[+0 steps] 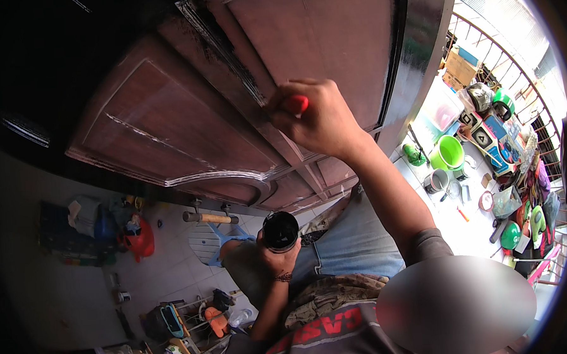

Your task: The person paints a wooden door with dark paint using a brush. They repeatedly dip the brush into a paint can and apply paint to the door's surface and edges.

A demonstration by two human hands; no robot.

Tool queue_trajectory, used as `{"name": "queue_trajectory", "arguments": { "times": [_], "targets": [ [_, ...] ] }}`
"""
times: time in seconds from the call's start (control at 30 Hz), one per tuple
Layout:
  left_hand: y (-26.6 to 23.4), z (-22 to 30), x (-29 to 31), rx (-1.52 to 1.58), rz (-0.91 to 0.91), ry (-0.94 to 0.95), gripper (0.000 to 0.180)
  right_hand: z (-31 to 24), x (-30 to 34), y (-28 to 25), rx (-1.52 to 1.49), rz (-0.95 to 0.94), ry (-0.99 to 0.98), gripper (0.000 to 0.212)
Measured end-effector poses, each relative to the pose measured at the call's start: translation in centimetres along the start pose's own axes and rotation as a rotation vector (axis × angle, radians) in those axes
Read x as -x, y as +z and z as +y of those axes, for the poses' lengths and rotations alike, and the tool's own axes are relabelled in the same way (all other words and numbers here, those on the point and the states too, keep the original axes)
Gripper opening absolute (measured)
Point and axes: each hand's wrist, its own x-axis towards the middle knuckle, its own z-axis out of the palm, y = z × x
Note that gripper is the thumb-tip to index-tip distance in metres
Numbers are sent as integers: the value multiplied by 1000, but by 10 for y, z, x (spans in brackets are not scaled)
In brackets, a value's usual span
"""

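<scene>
In front of me is a brown panelled door [318,39], with glossy black paint along some of its edges and grooves. My right hand [322,121] is raised against the door, closed round a paintbrush [296,104]. Only the red end of its handle shows; the hand hides the bristles. A streaky black strip runs down the door to my fingers. Lower, near my lap, my left hand [278,261] is wrapped round a round can of black paint [280,233]. The can's dark open top faces up.
A wooden door handle [210,218] juts out left of the can, above a blue plastic stool [209,243]. On the right floor stand a lime-green bucket [447,152], a pale tub [436,182] and piled household things by a railing. A red bag [141,241] and a cluttered rack lie left.
</scene>
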Motion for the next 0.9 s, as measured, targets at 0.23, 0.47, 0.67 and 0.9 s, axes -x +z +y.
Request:
{"name": "queue_trajectory", "arguments": {
  "times": [0.23,0.47,0.67,0.9],
  "targets": [
    [-1,-2,-1,-28,24,-4,94,-55,-50,-13,-140,569,-431,17],
    [3,-1,0,96,43,-20,95,7,42,37,-7,268,-362,26],
    [-1,-8,1,17,30,-36,95,-6,64,13,-103,318,-242,25],
    [-3,-7,2,52,41,-52,97,6,29,43,-119,401,-341,23]
  ]
}}
